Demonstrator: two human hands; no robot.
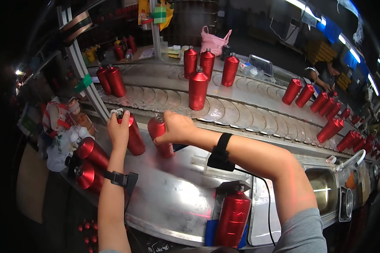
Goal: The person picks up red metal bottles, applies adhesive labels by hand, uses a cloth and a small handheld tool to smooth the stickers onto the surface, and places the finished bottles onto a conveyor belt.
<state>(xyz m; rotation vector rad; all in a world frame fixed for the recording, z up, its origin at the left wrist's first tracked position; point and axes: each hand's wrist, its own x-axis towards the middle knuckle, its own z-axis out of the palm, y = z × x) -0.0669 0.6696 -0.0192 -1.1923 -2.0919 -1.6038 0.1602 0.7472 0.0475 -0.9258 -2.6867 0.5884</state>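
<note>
My left hand (118,128) pinches the neck of a shiny red metal bottle (136,137) standing on the steel worktop. Beside it, my right hand (176,129) is wrapped round the upper body of a second red bottle (165,148), which leans slightly; its far side is hidden by my fingers. Two more red bottles, one above (93,152) and one below (88,177), lie tilted near my left forearm. Close to my body, a large red bottle (233,215) stands in a dark holder with blue sides. Dark straps sit round both my forearms.
Beyond my hands runs a conveyor of overlapping curved plates (249,114), carrying several red bottles (198,90). A metal post (85,69) rises at the left. A sink (321,185) lies at the right, and a co-worker (325,76) sits farther off. A pink bag (215,41) stands behind.
</note>
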